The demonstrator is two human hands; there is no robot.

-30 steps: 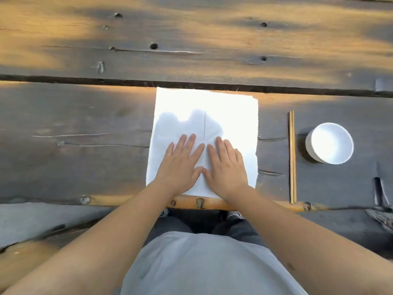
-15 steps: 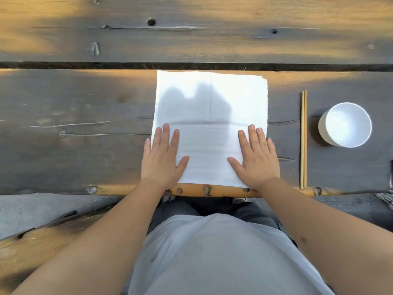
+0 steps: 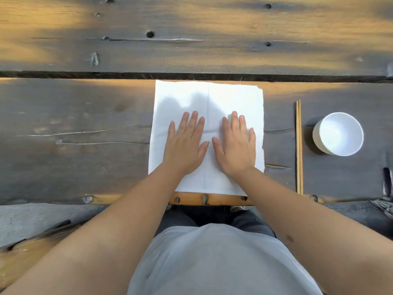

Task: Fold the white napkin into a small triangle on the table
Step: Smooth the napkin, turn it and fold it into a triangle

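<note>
My left hand (image 3: 184,146) lies flat, palm down, fingers spread a little and gripping nothing, and my right hand (image 3: 236,145) lies the same way just beside it, the two thumbs nearly meeting. Both press on the one white napkin (image 3: 234,96), a soft, thin cloth opened out into a rough square, with a faint upright crease down its middle and another faint crease crossing it between my hands. The napkin lies on the table (image 3: 74,124) at the near edge, its far side just short of the dark gap between the two broad planks. The wood is grey, weathered and cracked, dotted with knots and small round holes, with warm light falling in patches across it. To the right of the napkin, apart from it, lie two thin wooden chopsticks (image 3: 298,145), straight and side by side, touching, pointing from the near edge away from me. Farther right, near the chopsticks but not touching them, stands one round white bowl (image 3: 338,134), smooth and plain.
</note>
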